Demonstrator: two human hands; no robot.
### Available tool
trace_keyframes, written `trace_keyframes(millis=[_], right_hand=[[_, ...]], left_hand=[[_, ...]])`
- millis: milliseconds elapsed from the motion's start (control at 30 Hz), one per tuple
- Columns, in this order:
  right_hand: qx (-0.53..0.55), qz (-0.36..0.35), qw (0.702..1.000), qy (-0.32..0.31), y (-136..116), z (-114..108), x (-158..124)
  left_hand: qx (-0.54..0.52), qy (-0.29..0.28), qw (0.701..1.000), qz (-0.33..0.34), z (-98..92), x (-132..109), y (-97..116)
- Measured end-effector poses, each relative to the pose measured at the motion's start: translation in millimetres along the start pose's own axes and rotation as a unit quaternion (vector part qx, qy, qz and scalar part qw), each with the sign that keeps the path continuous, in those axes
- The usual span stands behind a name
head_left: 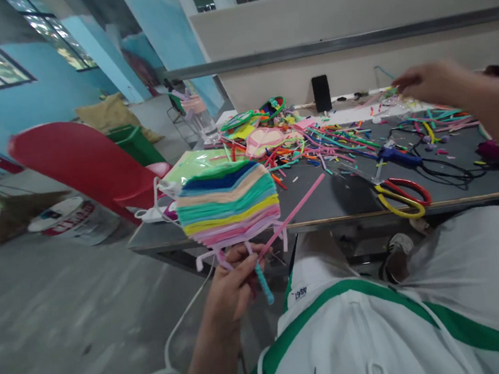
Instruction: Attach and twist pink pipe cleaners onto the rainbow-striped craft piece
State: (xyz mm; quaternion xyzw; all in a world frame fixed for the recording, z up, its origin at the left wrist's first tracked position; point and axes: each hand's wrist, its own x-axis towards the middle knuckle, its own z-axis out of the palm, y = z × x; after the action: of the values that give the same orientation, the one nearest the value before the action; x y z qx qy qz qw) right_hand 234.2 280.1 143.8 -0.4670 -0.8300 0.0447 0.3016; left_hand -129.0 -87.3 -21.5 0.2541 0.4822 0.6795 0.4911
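Note:
In my left hand [239, 278] is a striped pipe-cleaner craft [228, 205], with bands of green, dark blue, peach, teal, yellow and pink. Its lower stems are pinched between my thumb and fingers. A loose-ended pink pipe cleaner [297, 211] slants up to the right from the same grip, and a teal wrapped stem [264, 284] points down below it. My right hand [424, 80] is stretched to the back right of the table, over small bits near the back panel. Its fingers are blurred, so whether they hold anything does not show.
The dark table [316, 202] bears a heap of coloured pipe cleaners [336, 144]. Red-and-yellow scissors [402, 196] lie at its front edge, near a blue-handled glue gun [396, 155]. A black phone [322, 93] leans at the back. To the left stands a red chair [82, 155].

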Motion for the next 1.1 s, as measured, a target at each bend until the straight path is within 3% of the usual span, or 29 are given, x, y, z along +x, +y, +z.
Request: trace_keyframes(millis=[33, 100, 167, 200, 300, 400, 467, 667, 800, 900, 1100], right_hand=[[0.010, -0.005, 0.999, -0.039, -20, 15, -25], [0.118, 0.009, 0.977, -0.177, -62, 48, -86], [0.244, 0.013, 0.924, -0.292, -102, 78, -148], [0.318, 0.038, 0.891, -0.322, -119, 90, -174], [0.501, 0.136, 0.785, -0.338, -153, 116, -222], [0.637, 0.205, 0.690, -0.276, -163, 133, -232], [0.676, 0.248, 0.655, -0.231, -161, 144, -231], [0.640, 0.340, 0.668, -0.168, -142, 173, -238], [0.629, 0.376, 0.666, -0.141, -133, 177, -242], [0.623, 0.399, 0.662, -0.122, -130, 177, -240], [0.650, 0.411, 0.630, -0.107, -133, 175, -240]], left_hand=[[-0.003, -0.008, 1.000, -0.002, 4.6, 1, -3], [-0.005, -0.022, 1.000, -0.002, 14.5, 4, -8], [-0.006, -0.038, 0.999, -0.003, 25.4, 7, -12], [-0.007, -0.049, 0.999, -0.005, 31.4, 8, -15], [-0.021, -0.087, 0.996, -0.017, 50.8, 11, -23], [-0.027, -0.109, 0.993, -0.042, 69.5, 16, -38], [-0.020, -0.119, 0.990, -0.066, 79.5, 20, -51], [-0.015, -0.150, 0.978, -0.148, 97.5, 33, -90], [-0.023, -0.161, 0.971, -0.175, 100.7, 33, -100], [-0.022, -0.186, 0.960, -0.206, 90.7, 31, -97], [-0.007, -0.228, 0.949, -0.220, 46.1, 26, -82]])
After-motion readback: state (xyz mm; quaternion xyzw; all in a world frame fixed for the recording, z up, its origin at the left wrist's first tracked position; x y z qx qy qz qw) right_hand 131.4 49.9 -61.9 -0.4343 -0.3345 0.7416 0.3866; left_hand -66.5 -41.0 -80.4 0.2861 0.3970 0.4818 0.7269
